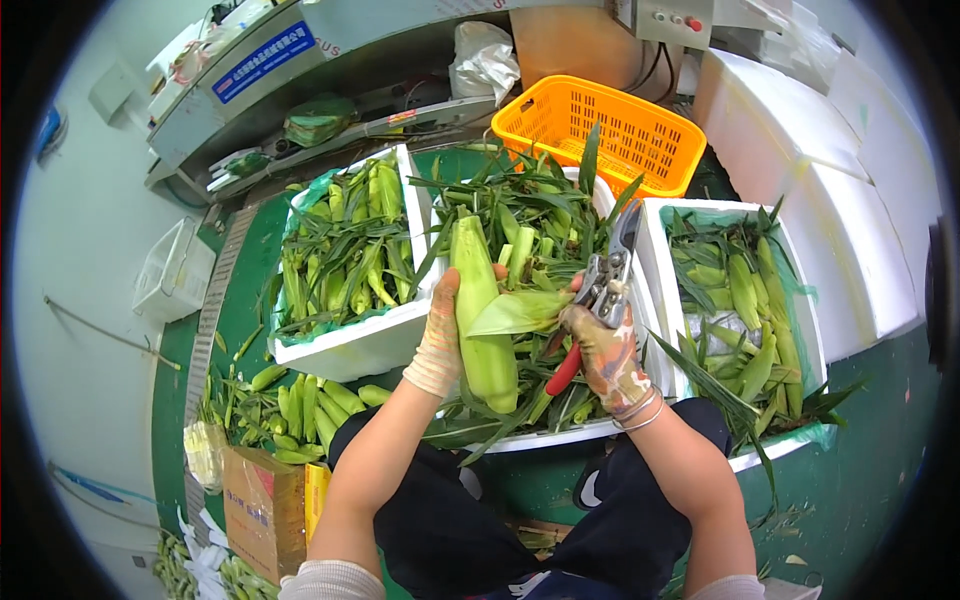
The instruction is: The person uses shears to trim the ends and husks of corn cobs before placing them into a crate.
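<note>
My left hand [441,340] is wrapped round a big corn cob [482,325], fingers tight on its side, holding it upright over the middle white foam box [560,436]. My right hand [603,345] grips red-handled shears [600,295], fingers closed on the handles, and its fingertips also pinch a loose green husk leaf [520,312] sticking off the cob. Blades point up, away from the cob.

How far along, I think: about the middle w/ this cob. It's mostly bare and smooth, but that one leaf is not off yet. The middle box is full of cut leaves. The left box [350,345] holds many cobs, and the right box [745,290] has cobs too, so lots left or lots done, can't tell which.

Around: an orange basket [600,130] behind, empty-looking. More cobs lie on the green floor [290,400] by my left knee, next to a cardboard box [262,510]. Long leaves poke up near the shears and crowd my hands.
</note>
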Demonstrator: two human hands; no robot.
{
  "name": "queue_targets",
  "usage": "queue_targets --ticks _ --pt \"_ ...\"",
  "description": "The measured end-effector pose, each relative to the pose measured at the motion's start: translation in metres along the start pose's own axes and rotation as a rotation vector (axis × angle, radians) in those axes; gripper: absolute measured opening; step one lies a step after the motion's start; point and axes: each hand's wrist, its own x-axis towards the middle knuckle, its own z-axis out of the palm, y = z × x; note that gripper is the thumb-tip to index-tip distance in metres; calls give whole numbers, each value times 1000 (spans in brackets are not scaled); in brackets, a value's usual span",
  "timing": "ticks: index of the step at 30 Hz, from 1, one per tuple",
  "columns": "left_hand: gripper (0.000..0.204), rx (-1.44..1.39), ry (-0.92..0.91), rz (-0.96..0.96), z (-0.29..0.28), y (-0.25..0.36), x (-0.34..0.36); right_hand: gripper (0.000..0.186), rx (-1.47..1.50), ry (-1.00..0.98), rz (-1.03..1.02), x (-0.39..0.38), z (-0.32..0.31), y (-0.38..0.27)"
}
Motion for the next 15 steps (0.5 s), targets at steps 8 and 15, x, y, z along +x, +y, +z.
queue_targets --ticks 8,15 --pt "69 203 -26 -161 4 -5 -13 18 -1031 25 -281 1 4 26" --pt "54 767 -46 -135 6 -42 -23 39 -830 218 -65 15 19 22"
